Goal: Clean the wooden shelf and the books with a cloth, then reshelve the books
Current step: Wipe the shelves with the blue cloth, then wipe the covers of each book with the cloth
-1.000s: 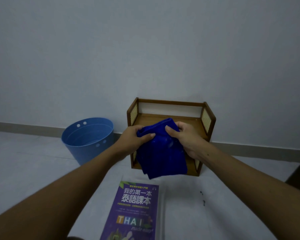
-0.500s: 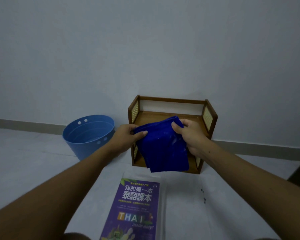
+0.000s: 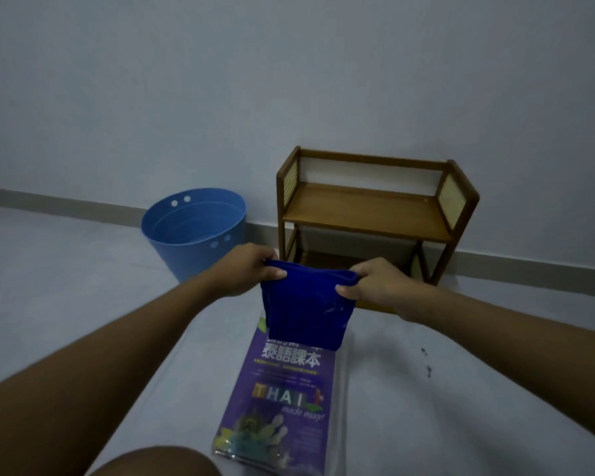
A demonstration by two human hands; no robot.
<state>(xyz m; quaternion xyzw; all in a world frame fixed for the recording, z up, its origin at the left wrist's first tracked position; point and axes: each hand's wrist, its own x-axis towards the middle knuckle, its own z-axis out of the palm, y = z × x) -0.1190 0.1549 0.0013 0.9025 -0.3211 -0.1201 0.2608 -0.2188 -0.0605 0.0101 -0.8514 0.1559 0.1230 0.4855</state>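
Note:
A folded dark blue cloth [image 3: 306, 310] hangs between my two hands, in front of the shelf's lower tier. My left hand [image 3: 244, 274] pinches its top left corner and my right hand [image 3: 375, 286] pinches its top right corner. Behind them a small two-tier wooden shelf [image 3: 371, 207] with woven side panels stands against the wall, with no books on its top tier. A purple book [image 3: 282, 396] in a clear wrapper lies flat on the floor near me, and the cloth's lower edge hangs over its top.
A blue plastic bucket [image 3: 193, 231] stands on the floor left of the shelf, near the wall. Small dark specks [image 3: 426, 364] mark the pale floor on the right. My knee [image 3: 152, 463] shows at the bottom edge.
Both hands have lowered the cloth from in front of the shelf's top tier down toward me, and pulled it wider between them. The shelf's top tier is now uncovered.

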